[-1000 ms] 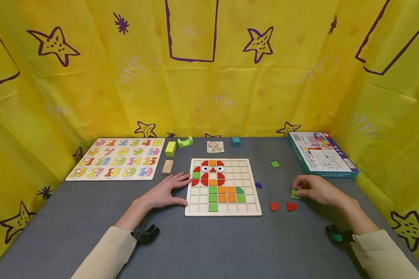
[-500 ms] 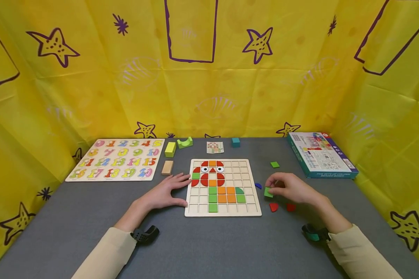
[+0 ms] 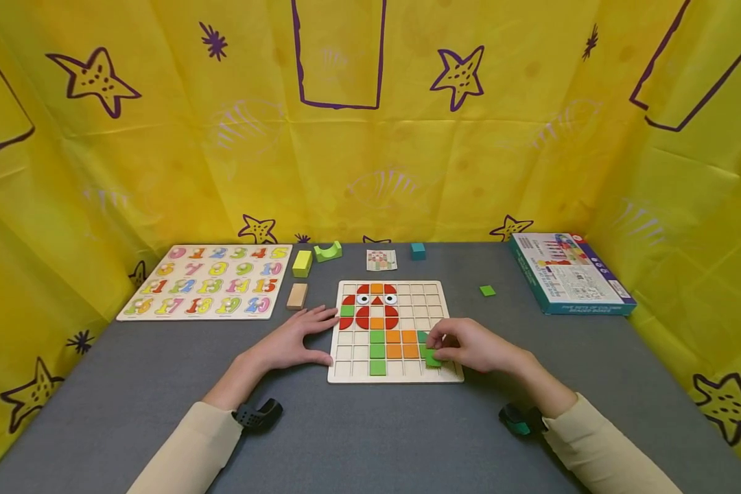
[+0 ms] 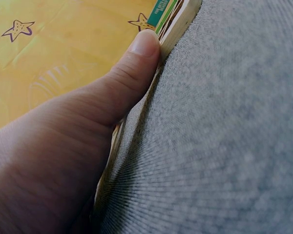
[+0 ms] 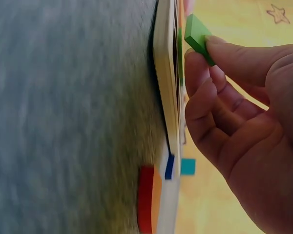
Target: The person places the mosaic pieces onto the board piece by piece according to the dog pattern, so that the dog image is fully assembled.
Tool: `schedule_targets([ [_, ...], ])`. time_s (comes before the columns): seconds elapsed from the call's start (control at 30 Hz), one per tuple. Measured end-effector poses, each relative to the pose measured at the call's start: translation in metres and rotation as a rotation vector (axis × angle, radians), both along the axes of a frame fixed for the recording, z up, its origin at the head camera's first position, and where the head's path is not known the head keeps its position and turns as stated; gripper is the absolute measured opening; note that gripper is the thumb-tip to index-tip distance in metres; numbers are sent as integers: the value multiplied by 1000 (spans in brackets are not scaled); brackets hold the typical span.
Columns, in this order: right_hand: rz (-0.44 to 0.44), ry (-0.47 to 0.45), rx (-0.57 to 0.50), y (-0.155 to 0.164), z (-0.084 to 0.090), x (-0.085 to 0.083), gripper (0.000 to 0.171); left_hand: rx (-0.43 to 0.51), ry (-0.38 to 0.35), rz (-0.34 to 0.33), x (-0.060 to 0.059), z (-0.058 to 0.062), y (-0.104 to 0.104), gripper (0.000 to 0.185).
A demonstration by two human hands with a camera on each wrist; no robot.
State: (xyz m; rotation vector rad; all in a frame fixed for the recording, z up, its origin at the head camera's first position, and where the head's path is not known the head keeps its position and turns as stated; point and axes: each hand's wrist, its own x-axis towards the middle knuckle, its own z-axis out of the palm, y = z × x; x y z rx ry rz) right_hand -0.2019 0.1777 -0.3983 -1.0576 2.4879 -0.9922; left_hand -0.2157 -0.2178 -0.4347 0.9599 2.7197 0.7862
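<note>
Head view shows a green square tile (image 3: 433,358) pinched in the fingertips of the right hand (image 3: 472,345), held just over the lower right part of the wooden grid board (image 3: 395,376). The right wrist view has the same tile (image 5: 198,35) caught between thumb and forefinger, tilted and clear of the board's surface, its flat face not yet level with the cells. The tile sits at the right edge of the coloured picture already laid, just beside the green and orange squares (image 3: 401,345) of the lower rows; the open cells lie below and to its right. The left hand (image 3: 292,338) lies flat with straight fingers against the board's left edge, thumb (image 4: 136,63) pressed along the rim, holding nothing. Another green tile (image 3: 487,291) lies loose on the grey table (image 3: 370,439), well apart from both hands, toward the game box (image 3: 568,274).
</note>
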Motion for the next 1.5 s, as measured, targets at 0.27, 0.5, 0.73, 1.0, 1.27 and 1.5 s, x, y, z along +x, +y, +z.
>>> schedule_targets([
  [0.27, 32, 27, 40, -8, -2, 2, 9, -15, 8, 7, -1, -1, 1, 90],
  [0.5, 48, 51, 60, -10, -3, 5, 9, -11, 1, 9, 0, 1, 1, 91],
  [0.73, 54, 71, 89, -12, -3, 6, 9, -6, -1, 8, 1, 2, 1, 90],
  [1.0, 24, 54, 50, -4, 5, 2, 11, -10, -2, 10, 0, 0, 0, 90],
  [1.27, -86, 58, 46, 12, 18, -5, 16, -1, -6, 3, 0, 1, 0, 90],
  [1.5, -147, 68, 43, 32, 19, -6, 18, -3, -2, -4, -1, 0, 0, 89],
])
